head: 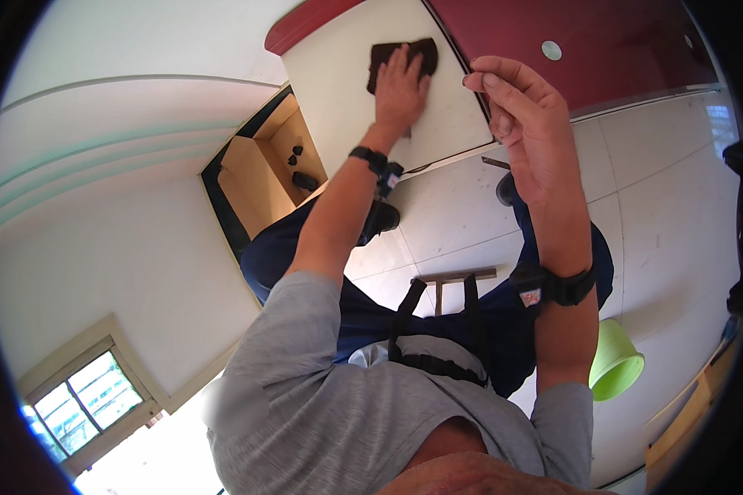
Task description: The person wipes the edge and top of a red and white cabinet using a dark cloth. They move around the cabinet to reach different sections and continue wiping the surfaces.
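Note:
My left hand [402, 93] lies with its palm down and presses a folded dark brown cloth [432, 54] against a white panel [340, 80]. Beneath the spread fingers, part of the cloth is hidden. My right hand [529, 114] is raised, its palm partly turned up and its fingers loosely curled to the left. Nothing shows between those fingers, and it hovers beside the right edge of the panel, in front of a glossy dark red panel [600, 37]. Black straps with small devices sit on my left wrist [371, 159] and right forearm [554, 286].
Left of the white panel, an open wooden compartment [247, 179] holds several small black items [304, 180]. A wooden crosspiece [458, 276] shows between my legs. On the tiled floor [650, 204] stands a lime green bucket [616, 362]. A window [90, 396] is at lower left.

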Motion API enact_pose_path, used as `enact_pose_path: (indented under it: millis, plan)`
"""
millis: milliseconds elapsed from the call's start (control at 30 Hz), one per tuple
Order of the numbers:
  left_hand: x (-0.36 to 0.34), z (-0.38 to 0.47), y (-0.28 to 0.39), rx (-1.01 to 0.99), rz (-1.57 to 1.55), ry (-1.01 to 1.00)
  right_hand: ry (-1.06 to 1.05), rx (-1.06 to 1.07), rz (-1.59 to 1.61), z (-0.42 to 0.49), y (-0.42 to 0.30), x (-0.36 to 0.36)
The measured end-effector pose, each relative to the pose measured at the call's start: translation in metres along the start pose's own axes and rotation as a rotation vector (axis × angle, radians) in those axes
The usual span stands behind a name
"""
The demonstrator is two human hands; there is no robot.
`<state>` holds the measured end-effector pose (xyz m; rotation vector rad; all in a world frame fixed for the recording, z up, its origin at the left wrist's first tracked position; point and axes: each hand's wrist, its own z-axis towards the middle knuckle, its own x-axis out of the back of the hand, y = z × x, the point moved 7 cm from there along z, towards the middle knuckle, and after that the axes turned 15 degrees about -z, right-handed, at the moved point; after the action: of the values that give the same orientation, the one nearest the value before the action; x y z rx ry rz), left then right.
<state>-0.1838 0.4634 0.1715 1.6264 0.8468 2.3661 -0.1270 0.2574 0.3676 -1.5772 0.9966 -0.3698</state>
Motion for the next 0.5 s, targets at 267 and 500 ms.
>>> enact_pose_path:
  millis: [267,500]
  plan:
    - [0.002,0.062,-0.035,0.02,0.082,0.113,0.005,0.007,0.011,-0.001,-0.005,0.002]
    - [-0.002,-0.026,0.023,0.031,0.027,0.022,-0.021,0.009,0.032,-0.001,-0.003,-0.003]
